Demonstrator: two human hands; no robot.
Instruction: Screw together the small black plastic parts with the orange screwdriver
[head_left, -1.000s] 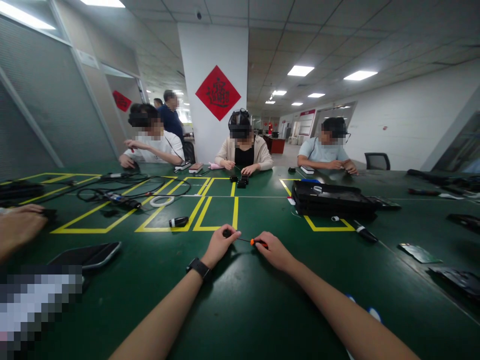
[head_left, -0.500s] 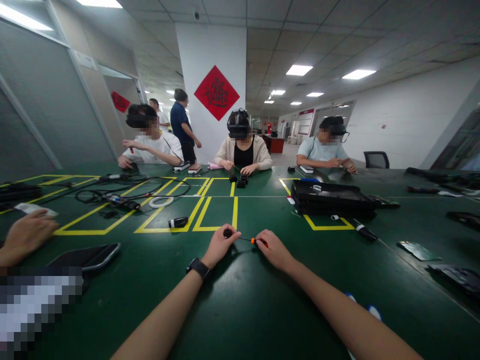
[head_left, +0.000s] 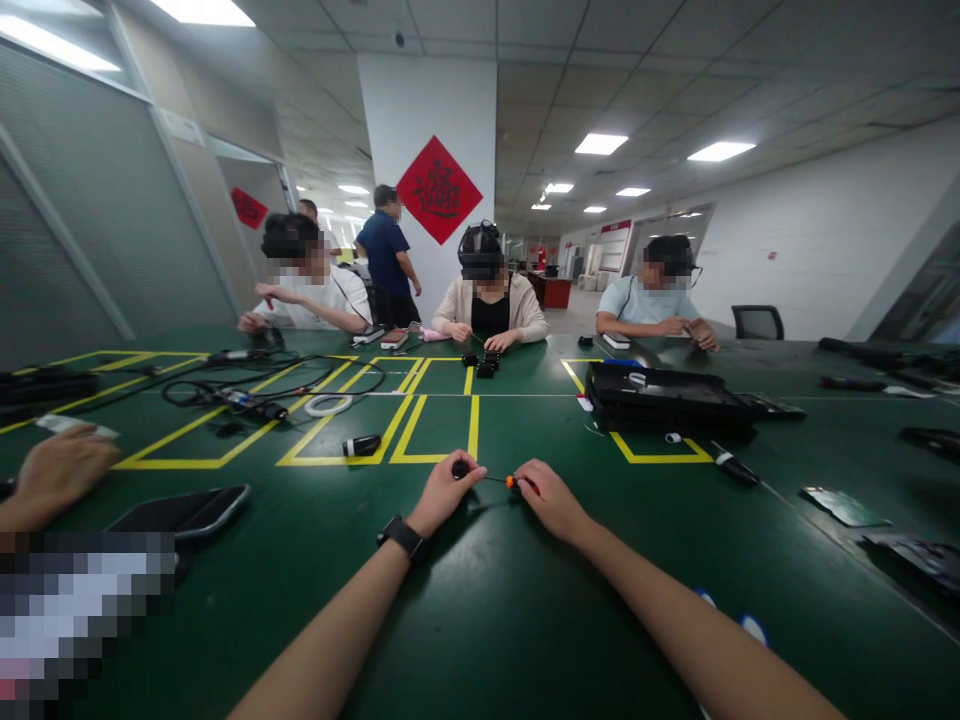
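My left hand (head_left: 444, 492), with a black watch (head_left: 401, 538) on its wrist, is closed, and a small black rounded part (head_left: 460, 467) shows at its thumb and fingers. My right hand (head_left: 553, 500) is closed around the handle of a screwdriver (head_left: 511, 482) with an orange collar and a bit of red. Its thin dark shaft points left and reaches the fingertips of my left hand. Whether the tip touches the black part is hidden. Both hands are just above the green table (head_left: 480, 600).
A stack of black trays (head_left: 667, 400) lies ahead right, near a black-and-white cylinder (head_left: 735, 465). Another such cylinder (head_left: 361, 446) and tangled black cables (head_left: 255, 400) lie left. A co-worker's hand (head_left: 71, 465) is at far left. Three people sit opposite.
My hands keep almost the same pose on the screwdriver and black part. The whole view has shifted slightly. A standing person in dark blue behind the table has moved right.
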